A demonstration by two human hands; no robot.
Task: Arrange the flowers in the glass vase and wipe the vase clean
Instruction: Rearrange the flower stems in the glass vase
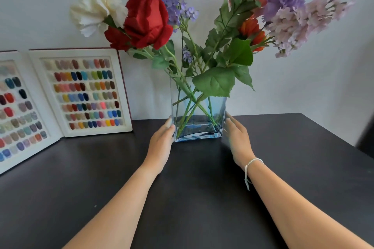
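Done: your flowers (pixel 202 26) stand in the vase (pixel 198 119) near the table's (pixel 283 168) back edge.
Hands: your left hand (pixel 162 141) and right hand (pixel 237 137) flank it, fingers straight, seemingly touching.
Left: wiping.

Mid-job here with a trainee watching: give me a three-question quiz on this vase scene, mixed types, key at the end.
1. True or false: the flowers already stand in the glass vase.
2. Where is the left hand? A) flat against the vase's side B) on the nail colour chart C) holding a cloth
3. Fill in: the bracelet is on the ___ wrist.

Key: 1 true; 2 A; 3 right, the right hand at the vase's other side.
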